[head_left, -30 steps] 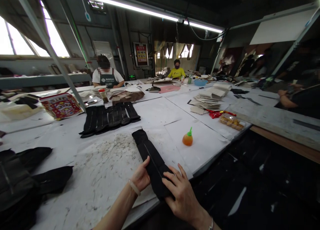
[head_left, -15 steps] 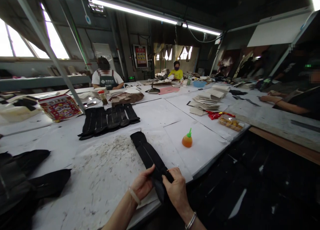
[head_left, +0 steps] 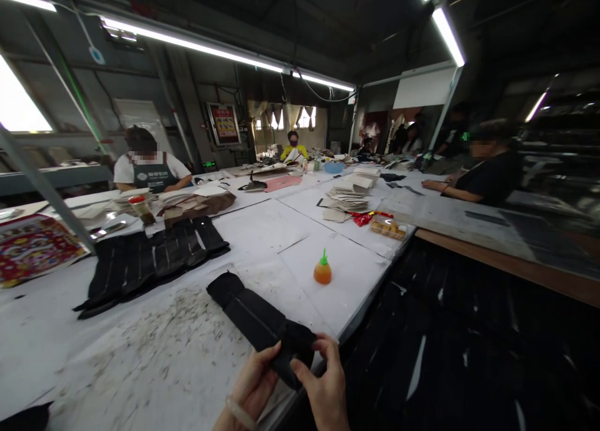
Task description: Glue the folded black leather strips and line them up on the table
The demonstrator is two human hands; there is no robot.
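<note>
A long black fabric piece (head_left: pixel 253 315) with a pale line along it stretches from the table toward me. Its near end is lifted and bent between my hands at the table's front edge. My left hand (head_left: pixel 257 378), with a pale bangle at the wrist, grips it from the left, thumb on top. My right hand (head_left: pixel 323 381) holds the near end, thumb on the face and fingers curled at its right edge. An orange squeeze bottle (head_left: pixel 322 272) with a green nozzle stands beyond my hands.
Several black pieces (head_left: pixel 154 256) lie at the left. Stacked pale sheets (head_left: pixel 349 197), a clear food box (head_left: pixel 387 228) and a red wrapper (head_left: pixel 363 218) are farther back. Scraps litter the white table (head_left: pixel 140 356). Co-workers sit at the far side and right.
The view has swung right, so the table things appear farther left. My right hand's fingers have shifted on the near end of the fabric, which is now more bent up.
</note>
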